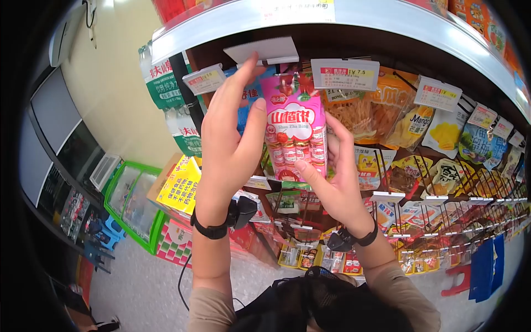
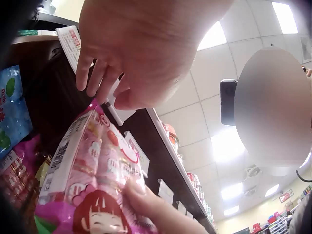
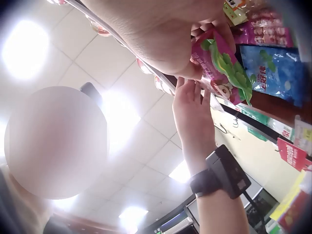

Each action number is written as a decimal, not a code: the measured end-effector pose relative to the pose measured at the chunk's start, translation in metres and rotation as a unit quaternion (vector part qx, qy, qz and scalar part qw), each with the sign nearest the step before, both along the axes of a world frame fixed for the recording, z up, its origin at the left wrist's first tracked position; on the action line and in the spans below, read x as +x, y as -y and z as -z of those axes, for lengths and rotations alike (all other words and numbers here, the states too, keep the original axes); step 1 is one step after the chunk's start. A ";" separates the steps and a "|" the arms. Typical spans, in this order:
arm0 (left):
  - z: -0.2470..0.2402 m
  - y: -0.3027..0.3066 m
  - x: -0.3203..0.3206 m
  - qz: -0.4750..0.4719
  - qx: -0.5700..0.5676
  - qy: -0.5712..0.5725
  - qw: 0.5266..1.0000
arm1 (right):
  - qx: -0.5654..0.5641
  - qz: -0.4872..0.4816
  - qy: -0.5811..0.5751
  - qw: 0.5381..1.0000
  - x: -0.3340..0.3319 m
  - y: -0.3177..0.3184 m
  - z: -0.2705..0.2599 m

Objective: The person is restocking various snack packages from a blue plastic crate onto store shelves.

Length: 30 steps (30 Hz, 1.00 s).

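Note:
In the head view, a pink bag of hawthorn snack rolls (image 1: 290, 152) hangs upright at the front of the rack, printed "Shan Zha Bing". My right hand (image 1: 344, 180) grips its right side, thumb across the lower front and fingers around the back edge. To the bag's left, my left hand (image 1: 229, 130) is raised with fingers extended and thumb apart. Its fingertips reach the tilted price-tag holder (image 1: 263, 51) above the bag. The left wrist view shows that hand over the bag's top end (image 2: 97, 161), the right thumb pressing the wrapper.
Blue snack bags (image 1: 246, 108) hang behind on the left, dried-fruit bags (image 1: 412, 124) on the right. Price tags (image 1: 345, 74) jut out from the hooks. A white shelf edge (image 1: 365, 16) crosses overhead. Yellow cartons (image 1: 180, 188) and a green-framed freezer (image 1: 130, 205) stand at left.

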<state>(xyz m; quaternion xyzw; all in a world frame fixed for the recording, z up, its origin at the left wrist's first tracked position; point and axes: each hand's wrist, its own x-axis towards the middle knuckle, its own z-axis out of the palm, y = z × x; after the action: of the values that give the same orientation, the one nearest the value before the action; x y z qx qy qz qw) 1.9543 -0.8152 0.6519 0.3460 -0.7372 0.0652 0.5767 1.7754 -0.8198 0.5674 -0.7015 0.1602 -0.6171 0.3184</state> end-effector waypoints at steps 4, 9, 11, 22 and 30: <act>0.001 0.003 0.001 -0.064 -0.086 0.076 0.991 | -0.009 -0.026 0.021 0.999 0.008 0.002 -0.009; 0.003 -0.004 0.000 -0.047 -0.068 0.089 0.993 | 0.036 -0.061 0.049 0.996 0.014 0.002 -0.015; 0.004 -0.004 0.000 -0.032 -0.055 0.075 0.995 | 0.047 -0.061 0.030 0.997 0.013 0.002 -0.015; 0.008 -0.003 -0.010 0.009 -0.021 0.023 0.999 | 0.081 -0.060 0.065 0.993 0.013 0.005 -0.015; 0.017 0.003 -0.017 -0.020 0.013 0.030 0.999 | 0.009 0.132 -0.049 0.990 0.005 0.016 -0.005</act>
<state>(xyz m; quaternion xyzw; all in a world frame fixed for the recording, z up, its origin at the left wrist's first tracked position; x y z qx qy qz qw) 1.9376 -0.8178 0.6345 0.3660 -0.7478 0.0777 0.5485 1.7803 -0.8354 0.5722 -0.7007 0.2724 -0.6170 0.2326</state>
